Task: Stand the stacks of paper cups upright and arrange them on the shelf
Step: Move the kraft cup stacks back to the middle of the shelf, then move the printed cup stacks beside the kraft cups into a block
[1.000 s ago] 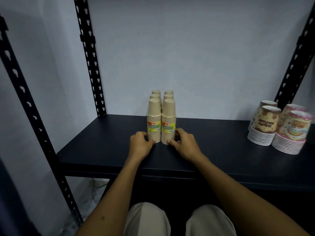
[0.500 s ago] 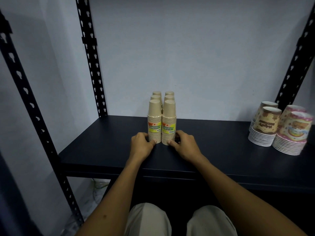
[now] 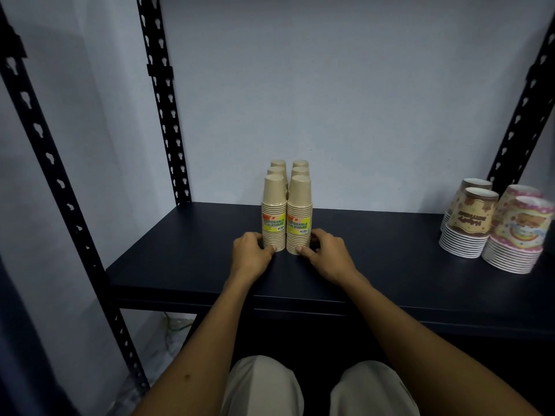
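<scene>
On the dark matte shelf board (image 3: 390,241) of a black slotted-steel rack, seen from the head camera, six upright stacks of tan paper cups stand rim-down in two close columns of three, running from mid-shelf back toward the wall. The front left tan stack (image 3: 274,213) and the front right tan stack (image 3: 299,214) each carry a yellow-green label facing the person, and they stand just beside one another with only a sliver of gap.

The left hand (image 3: 250,255) curls around the base of the front left stack, thumb tip pressed to its lowest rims. The right hand (image 3: 326,253) mirrors it on the front right stack, thumb against the bottom rims and fingers wrapped behind. Holding low, at the widest and steadiest part, seems meant to square the pair without tipping the tall, light columns.

By my reading the arranging is nearly done and this is a last nudge into line.

Well apart at the right end sit two patterned cup stacks, a brown-printed stack (image 3: 468,223) and a pink-printed stack (image 3: 519,235), also rim-down, with others partly hidden behind them.

A perforated black upright (image 3: 163,97) rises at the back left. Behind it all is a plain pale wall (image 3: 345,85) in dim, bluish light. Light trousers show at the bottom edge.
</scene>
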`<state>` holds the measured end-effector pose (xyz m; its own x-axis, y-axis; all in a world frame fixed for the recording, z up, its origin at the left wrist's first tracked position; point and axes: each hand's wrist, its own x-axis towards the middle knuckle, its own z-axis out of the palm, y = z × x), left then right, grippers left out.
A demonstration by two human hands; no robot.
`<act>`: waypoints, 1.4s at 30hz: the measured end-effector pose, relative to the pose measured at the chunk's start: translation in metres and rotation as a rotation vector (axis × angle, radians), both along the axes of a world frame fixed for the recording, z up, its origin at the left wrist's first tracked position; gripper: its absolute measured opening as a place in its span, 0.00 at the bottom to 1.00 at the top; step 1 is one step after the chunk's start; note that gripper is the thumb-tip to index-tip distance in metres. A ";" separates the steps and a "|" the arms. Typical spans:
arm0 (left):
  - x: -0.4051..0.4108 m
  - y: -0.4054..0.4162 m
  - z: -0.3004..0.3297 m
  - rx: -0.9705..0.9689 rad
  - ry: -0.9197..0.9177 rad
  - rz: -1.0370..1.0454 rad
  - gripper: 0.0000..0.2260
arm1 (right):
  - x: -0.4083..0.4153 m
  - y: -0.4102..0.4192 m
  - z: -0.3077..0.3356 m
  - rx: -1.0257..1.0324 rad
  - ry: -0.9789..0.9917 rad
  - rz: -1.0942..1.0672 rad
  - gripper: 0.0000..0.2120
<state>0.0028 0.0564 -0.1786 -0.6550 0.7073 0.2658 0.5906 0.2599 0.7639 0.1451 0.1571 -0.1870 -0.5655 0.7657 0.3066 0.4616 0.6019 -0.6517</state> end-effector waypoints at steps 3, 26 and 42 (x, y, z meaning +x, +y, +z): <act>-0.002 0.002 -0.002 -0.012 0.011 -0.004 0.13 | 0.000 0.000 0.000 -0.005 0.003 0.000 0.24; 0.012 -0.030 -0.003 -0.052 0.074 0.051 0.15 | 0.019 -0.014 0.003 0.050 -0.048 -0.029 0.20; 0.116 0.001 0.000 -0.182 0.396 -0.363 0.11 | 0.154 -0.011 0.008 0.104 -0.277 -0.152 0.15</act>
